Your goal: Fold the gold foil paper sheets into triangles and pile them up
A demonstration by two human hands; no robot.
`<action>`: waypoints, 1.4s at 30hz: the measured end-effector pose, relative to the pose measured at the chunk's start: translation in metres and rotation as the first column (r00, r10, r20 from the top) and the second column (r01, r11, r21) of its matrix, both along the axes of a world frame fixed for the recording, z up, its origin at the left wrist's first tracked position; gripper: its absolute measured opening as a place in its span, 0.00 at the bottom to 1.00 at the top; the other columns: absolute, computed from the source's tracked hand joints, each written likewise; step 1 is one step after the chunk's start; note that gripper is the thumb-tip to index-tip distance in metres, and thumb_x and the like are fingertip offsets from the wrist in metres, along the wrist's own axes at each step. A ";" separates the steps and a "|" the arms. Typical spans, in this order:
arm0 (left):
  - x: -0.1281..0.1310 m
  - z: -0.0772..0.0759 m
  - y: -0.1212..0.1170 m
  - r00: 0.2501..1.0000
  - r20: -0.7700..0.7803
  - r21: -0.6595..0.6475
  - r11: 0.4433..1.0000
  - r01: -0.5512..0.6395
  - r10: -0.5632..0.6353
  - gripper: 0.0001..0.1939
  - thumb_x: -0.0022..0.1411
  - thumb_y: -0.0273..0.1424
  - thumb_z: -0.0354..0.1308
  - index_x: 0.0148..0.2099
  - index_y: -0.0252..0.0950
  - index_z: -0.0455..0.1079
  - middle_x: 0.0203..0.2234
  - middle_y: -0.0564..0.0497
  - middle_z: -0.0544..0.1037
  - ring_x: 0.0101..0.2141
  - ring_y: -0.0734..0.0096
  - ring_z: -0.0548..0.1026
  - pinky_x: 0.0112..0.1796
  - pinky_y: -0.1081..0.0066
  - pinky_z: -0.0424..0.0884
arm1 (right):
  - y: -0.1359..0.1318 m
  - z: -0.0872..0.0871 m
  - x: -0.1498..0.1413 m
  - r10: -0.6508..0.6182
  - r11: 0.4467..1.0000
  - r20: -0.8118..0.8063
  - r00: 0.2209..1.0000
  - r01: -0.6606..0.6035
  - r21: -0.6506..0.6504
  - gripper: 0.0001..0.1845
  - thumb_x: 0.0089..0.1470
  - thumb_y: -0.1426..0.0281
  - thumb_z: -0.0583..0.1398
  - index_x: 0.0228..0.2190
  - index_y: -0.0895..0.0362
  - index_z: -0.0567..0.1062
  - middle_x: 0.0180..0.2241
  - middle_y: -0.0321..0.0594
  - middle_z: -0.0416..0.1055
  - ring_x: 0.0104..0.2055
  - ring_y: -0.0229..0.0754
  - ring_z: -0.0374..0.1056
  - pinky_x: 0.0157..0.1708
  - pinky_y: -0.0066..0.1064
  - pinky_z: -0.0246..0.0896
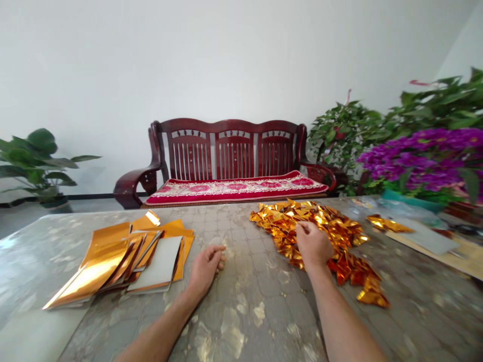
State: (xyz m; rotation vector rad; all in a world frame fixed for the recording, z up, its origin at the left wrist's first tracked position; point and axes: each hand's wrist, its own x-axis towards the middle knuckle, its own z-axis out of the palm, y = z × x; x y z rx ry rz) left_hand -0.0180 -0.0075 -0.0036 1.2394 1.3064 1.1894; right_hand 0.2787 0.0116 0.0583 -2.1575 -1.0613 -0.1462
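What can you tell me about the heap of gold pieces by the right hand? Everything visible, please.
The heap is a loose, jumbled mound of many small, pointed, folded-looking pieces, shiny gold to deep orange, apparently metallic foil or paper. It lies on the patterned tabletop, right of centre, broad at the far side and trailing into a narrower tail at the near right. The right hand hides part of it; whether the fingers touch it, I cannot tell.

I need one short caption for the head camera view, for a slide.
Left hand near gold sheets, right hand at a pile of shiny gold foil pieces, above a patterned table.
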 end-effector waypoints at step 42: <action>0.000 -0.001 -0.001 0.999 -0.037 0.005 1.000 0.017 -0.017 0.20 0.52 0.41 0.57 0.42 0.33 0.74 0.25 0.52 0.78 0.21 0.75 0.71 0.22 0.77 0.63 | 0.008 -0.024 -0.017 0.346 0.937 0.533 0.772 -0.314 -0.153 0.11 0.57 0.67 0.58 0.36 0.53 0.81 0.37 0.45 0.76 0.42 0.51 0.61 0.36 0.37 0.51</action>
